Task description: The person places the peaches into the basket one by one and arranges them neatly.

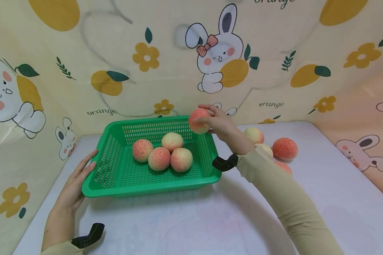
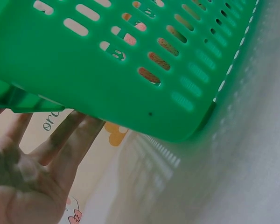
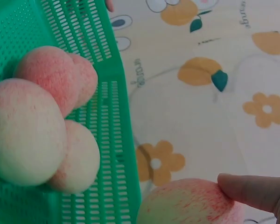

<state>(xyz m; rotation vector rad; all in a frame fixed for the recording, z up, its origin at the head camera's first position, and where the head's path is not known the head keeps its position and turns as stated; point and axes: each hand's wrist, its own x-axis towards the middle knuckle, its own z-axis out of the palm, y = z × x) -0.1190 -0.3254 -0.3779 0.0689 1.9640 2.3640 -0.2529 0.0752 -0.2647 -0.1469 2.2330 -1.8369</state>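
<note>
Peach (image 1: 199,120) gripped in my right hand (image 1: 217,124), fingers curled around it, held above the basket's (image 1: 153,184) far rim at 1 o'clock. My left hand (image 1: 73,187) lies open, straight fingers against the basket's 9 o'clock wall. Four peaches (image 1: 162,153) sit inside; more peaches (image 1: 276,147) lie on the table (image 1: 210,219) at 3 o'clock.

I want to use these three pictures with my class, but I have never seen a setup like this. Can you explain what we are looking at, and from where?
A person wears three cameras: one on the head, one on each wrist. The head view shows a green basket on a white table, with four peaches inside. The right hand holds a fifth peach above the basket's far right corner. The left hand rests flat against the basket's left side. More peaches lie on the table behind the right arm. The wrist views show the same things from close up.
</note>
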